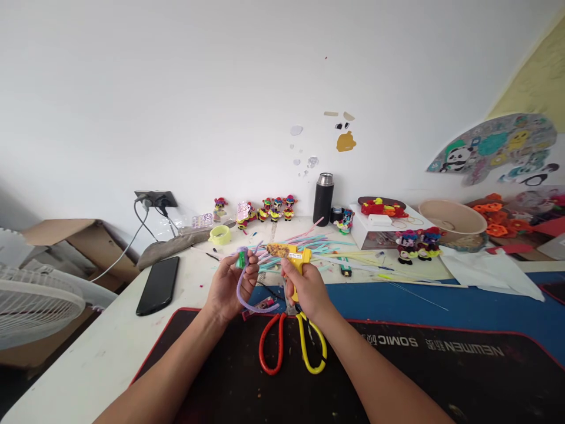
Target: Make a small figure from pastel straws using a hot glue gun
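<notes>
My left hand (233, 284) is closed on a small green piece (241, 259) with a purple pipe cleaner (243, 299) that curves down and to the right. A yellow glue gun (296, 255), its front stained brown, is gripped in my right hand (306, 287). The nozzle points left, close to the green piece; whether they touch I cannot tell. Below the hands lie scissors with one red handle (271, 344) and one yellow handle (312, 344); their blades are mostly hidden. Behind the hands spreads a heap of pastel pipe cleaners (315, 244).
A phone (158, 285) lies at the left, near a fan (39, 306). Tape (219, 235), several small figures (276, 209) and a black flask (323, 200) stand along the wall. On the right are a white box (384, 227) and a round basin (452, 217). A black mat (424, 377) covers the front.
</notes>
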`<state>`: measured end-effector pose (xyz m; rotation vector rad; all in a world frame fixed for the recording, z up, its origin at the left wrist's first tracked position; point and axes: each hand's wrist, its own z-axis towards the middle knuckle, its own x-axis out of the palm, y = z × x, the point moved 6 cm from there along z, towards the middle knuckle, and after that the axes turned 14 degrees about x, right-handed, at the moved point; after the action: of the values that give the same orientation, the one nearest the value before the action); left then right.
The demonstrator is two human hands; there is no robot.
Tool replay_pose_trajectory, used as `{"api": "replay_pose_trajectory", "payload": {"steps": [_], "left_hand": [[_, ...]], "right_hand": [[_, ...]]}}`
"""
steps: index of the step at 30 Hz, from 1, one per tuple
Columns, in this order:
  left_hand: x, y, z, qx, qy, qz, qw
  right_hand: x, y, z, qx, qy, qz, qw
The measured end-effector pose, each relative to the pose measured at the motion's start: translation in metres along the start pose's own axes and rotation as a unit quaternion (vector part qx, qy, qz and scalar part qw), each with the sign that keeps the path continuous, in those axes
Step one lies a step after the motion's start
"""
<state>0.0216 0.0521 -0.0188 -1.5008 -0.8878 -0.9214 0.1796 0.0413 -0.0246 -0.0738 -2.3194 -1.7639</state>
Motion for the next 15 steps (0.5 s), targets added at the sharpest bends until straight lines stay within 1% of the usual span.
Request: {"api": "replay_pose_trajectory", "payload": {"steps": [9,15], "left_hand": [[0.0027,0.0004,-0.0014,0.002,-0.013,0.015,1.0],[0.0032,0.0001,-0.0007,0.004,-0.006,0.002,1.0]], "right_hand": [[-0.0002,-0.0003,-0.0011,0.0,-0.007,-0.006,1.0],[-0.0002,0.0002,-0.002,0.003,-0.022,-0.024,0.999]]}}
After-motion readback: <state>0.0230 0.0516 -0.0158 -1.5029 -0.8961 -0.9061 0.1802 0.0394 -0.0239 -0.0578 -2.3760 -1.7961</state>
